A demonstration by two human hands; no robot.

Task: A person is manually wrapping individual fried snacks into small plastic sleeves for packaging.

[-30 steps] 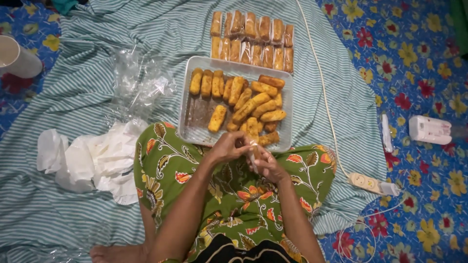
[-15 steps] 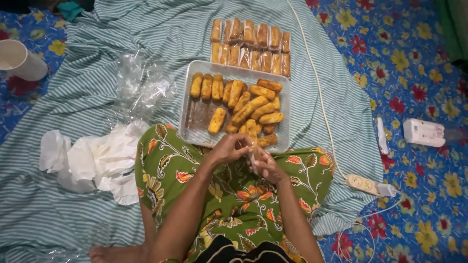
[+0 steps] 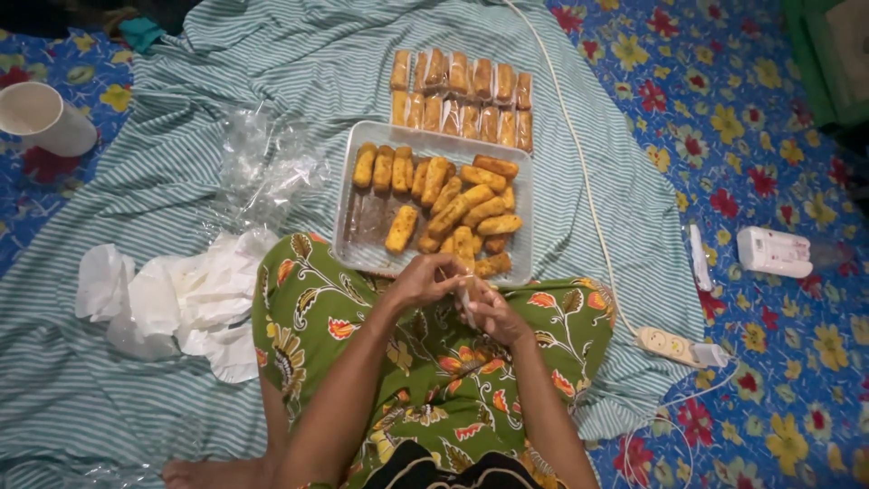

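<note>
Floor: blue floral mat (image 3: 797, 362), striped teal cloth (image 3: 181, 181) spread over it, person sits on the cloth with a green floral skirt (image 3: 434, 362) across the lap.

Tray (image 3: 362, 231) lies just past the knees, touching the skirt edge. Holds a loose pile of fried rolls (image 3: 453, 204), mostly right half, left-near part bare. Beyond the tray, 2 rows of wrapped rolls (image 3: 462, 100) on the cloth.

Left of tray: heap of clear bags (image 3: 267, 167). Nearer, left of the knee: white paper wad (image 3: 172, 299). Cup (image 3: 41, 118) far left. Right: white cord (image 3: 579, 181) to a power strip (image 3: 674, 344), white bottle (image 3: 774, 252) lying flat.

Both hands meet over the lap, just short of the tray's near rim. Left hand (image 3: 421, 282) and right hand (image 3: 493, 312) both pinch 1 small clear wrap (image 3: 466, 294) between them, long axis roughly toward/away from the body. Fingers curled closed on it. Cannot tell if a roll is inside. Loose rolls lie straight ahead of the fingertips, both hands about equally near.
</note>
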